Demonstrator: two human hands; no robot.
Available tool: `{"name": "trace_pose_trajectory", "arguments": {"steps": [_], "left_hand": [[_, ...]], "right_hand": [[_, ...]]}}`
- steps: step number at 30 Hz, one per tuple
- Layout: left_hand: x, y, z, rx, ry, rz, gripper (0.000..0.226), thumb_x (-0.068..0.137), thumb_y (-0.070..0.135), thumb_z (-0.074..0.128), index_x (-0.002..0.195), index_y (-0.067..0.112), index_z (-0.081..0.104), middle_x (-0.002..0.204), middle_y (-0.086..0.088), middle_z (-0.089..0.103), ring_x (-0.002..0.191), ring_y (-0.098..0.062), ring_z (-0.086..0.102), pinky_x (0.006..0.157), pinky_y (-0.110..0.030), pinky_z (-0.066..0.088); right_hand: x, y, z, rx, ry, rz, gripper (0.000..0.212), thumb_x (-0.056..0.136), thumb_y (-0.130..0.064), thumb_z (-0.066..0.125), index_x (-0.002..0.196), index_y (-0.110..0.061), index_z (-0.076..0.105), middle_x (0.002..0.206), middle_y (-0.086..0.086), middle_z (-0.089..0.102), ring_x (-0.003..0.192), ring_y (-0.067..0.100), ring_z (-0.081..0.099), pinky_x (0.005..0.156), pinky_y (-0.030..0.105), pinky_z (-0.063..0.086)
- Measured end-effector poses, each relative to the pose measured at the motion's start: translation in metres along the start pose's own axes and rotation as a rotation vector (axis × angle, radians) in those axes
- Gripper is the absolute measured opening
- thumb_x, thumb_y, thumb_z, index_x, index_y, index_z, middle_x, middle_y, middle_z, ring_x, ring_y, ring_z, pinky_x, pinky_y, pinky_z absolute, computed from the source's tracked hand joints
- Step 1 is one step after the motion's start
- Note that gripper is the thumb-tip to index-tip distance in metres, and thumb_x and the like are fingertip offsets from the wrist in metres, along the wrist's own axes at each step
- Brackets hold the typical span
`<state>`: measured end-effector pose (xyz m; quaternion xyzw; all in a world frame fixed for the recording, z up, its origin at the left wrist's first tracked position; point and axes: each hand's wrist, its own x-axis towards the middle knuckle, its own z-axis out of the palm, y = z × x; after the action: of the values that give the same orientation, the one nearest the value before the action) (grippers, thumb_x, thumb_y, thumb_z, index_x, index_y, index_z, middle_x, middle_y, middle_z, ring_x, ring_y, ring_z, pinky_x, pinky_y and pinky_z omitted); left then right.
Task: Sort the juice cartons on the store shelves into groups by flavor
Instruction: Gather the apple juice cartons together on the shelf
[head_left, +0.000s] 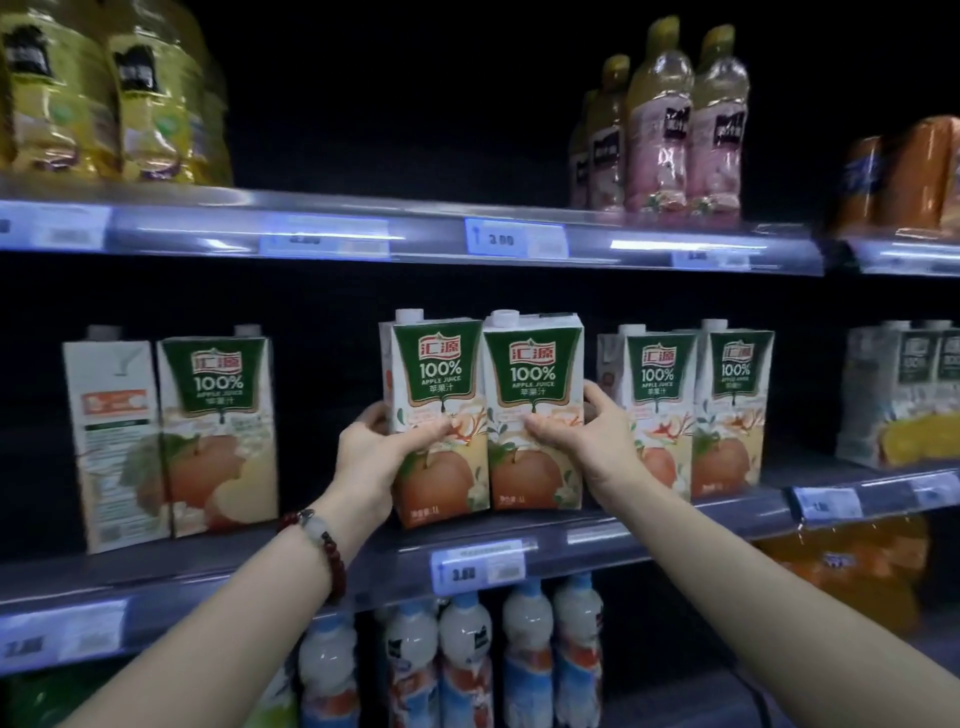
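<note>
Two apple juice cartons stand side by side at the middle of the middle shelf (597, 535). My left hand (374, 457) grips the left carton (439, 374), thumb across its front. My right hand (582, 441) grips the right carton (535, 364) the same way. Left of them stands another apple carton (218, 415) beside a carton turned sideways (117, 441). To the right stand two more apple cartons (657, 395) (732, 405). Further right, on the adjoining shelf, are cartons with orange fruit pictured (904, 400).
The top shelf holds yellow bottles (104, 93) at left, pink bottles (670, 119) at right and orange bottles (904, 176) at far right. Below the middle shelf stand white-and-blue bottles (493, 660) and orange bottles (852, 566). Price tags (478, 566) line the shelf edges. Dark gaps separate the carton groups.
</note>
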<state>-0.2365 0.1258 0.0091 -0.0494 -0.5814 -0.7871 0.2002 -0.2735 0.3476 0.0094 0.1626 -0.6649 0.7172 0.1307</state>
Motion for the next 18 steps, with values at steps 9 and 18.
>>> {"name": "trace_pose_trajectory", "arguments": {"steps": [9, 18], "left_hand": [[0.018, -0.021, -0.003, 0.02, -0.085, -0.052, 0.052, 0.05, 0.008, 0.085, 0.099, 0.012, 0.069, 0.089, -0.009, 0.078, 0.074, -0.021, 0.076, 0.054, -0.028, 0.058], [0.027, -0.036, -0.005, 0.018, -0.146, -0.021, 0.055, 0.049, 0.023, 0.09, 0.1, 0.018, 0.071, 0.099, -0.009, 0.077, 0.087, -0.024, 0.075, 0.061, -0.03, 0.06]], "right_hand": [[0.02, 0.022, -0.009, -0.023, -0.049, 0.078, 0.08, 0.075, -0.027, 0.083, 0.141, -0.007, 0.043, 0.116, 0.012, 0.069, 0.093, 0.028, 0.074, 0.082, 0.047, 0.06], [0.017, 0.02, -0.003, -0.273, 0.039, 0.06, 0.062, 0.084, -0.045, 0.071, 0.126, -0.005, 0.049, 0.12, 0.009, 0.064, 0.109, 0.029, 0.064, 0.095, 0.052, 0.053]]}}
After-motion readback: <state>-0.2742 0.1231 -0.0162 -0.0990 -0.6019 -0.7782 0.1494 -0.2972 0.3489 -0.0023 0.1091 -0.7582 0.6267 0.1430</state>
